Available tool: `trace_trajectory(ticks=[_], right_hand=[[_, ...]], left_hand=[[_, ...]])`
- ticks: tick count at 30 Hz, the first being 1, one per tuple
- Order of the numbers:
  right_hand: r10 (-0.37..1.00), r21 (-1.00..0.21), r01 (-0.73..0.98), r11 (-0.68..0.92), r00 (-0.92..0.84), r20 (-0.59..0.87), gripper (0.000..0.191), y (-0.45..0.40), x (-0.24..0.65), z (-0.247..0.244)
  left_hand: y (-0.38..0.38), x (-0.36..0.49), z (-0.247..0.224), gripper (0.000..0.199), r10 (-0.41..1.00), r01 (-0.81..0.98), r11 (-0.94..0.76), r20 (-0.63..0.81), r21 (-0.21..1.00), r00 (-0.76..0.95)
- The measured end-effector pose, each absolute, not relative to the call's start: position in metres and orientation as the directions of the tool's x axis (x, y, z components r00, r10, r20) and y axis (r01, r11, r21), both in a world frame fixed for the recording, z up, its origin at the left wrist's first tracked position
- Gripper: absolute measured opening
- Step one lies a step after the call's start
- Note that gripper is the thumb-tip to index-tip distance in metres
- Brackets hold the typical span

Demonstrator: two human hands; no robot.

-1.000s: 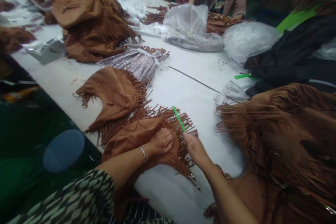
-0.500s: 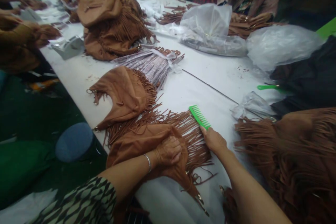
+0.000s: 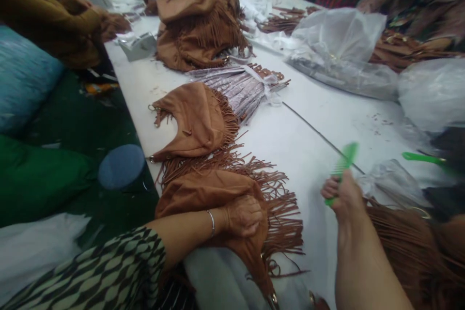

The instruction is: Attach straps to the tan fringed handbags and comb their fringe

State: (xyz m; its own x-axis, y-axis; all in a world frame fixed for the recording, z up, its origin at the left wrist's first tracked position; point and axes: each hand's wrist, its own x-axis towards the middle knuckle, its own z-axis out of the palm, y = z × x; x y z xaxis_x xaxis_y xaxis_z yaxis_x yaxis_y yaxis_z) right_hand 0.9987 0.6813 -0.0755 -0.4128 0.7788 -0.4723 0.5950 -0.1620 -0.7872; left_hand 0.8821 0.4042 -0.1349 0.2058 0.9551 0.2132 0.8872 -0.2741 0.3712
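Note:
A brown fringed handbag [image 3: 207, 189] lies on the white table in front of me, its fringe [image 3: 285, 218] spread out to the right. My left hand [image 3: 244, 215], with curled fingers, grips and presses the bag's body. Off to the right, above the table and apart from the fringe, my right hand [image 3: 343, 191] is closed around the handle of a green comb [image 3: 343, 164], teeth to the left and blurred by motion. Just beyond my bag lies a second brown fringed bag [image 3: 203, 118].
Farther back stand a pile of brown bags [image 3: 196, 24] and a wrapped bundle of straps [image 3: 241, 87]. Clear plastic bags [image 3: 337, 38] lie at the right, near another green comb handle [image 3: 423, 157]. Co-workers [image 3: 72, 14] stand around the table. A blue stool [image 3: 121, 167] is at left.
My right hand has lifted the comb off the fringe and moved right, with the comb turned upright. My left hand stays on the bag. The view has swung left.

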Motion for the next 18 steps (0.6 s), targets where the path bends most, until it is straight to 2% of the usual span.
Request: trace_trajectory(ticks=[3, 6, 11, 13, 18], right_hand=[[0.748, -0.816, 0.564, -0.128, -0.485, -0.453, 0.047, 0.680, 1.001, -0.058], [0.663, -0.818, 0.573, -0.051, -0.593, -0.457, 0.052, 0.639, 0.993, -0.058], [0.433, -0.799, 0.557, 0.224, -0.792, -0.431, 0.060, 0.548, 0.973, -0.088], [0.395, -0.751, 0.575, 0.326, -0.804, -0.444, 0.060, 0.541, 0.972, -0.098], [0.409, -0.544, 0.638, 0.545, -0.768, -0.492, 0.050, 0.574, 0.969, -0.100]], left_hand=[[0.403, 0.881, -0.135, 0.014, 0.958, 0.889, -0.266, 0.204, 0.373, 0.201], [0.403, 0.881, -0.133, 0.013, 0.960, 0.892, -0.260, 0.195, 0.370, 0.199], [0.404, 0.881, -0.133, 0.013, 0.962, 0.896, -0.261, 0.173, 0.359, 0.211], [0.404, 0.882, -0.134, 0.013, 0.963, 0.896, -0.261, 0.163, 0.359, 0.215], [0.404, 0.883, -0.135, 0.013, 0.963, 0.893, -0.260, 0.160, 0.367, 0.215]])
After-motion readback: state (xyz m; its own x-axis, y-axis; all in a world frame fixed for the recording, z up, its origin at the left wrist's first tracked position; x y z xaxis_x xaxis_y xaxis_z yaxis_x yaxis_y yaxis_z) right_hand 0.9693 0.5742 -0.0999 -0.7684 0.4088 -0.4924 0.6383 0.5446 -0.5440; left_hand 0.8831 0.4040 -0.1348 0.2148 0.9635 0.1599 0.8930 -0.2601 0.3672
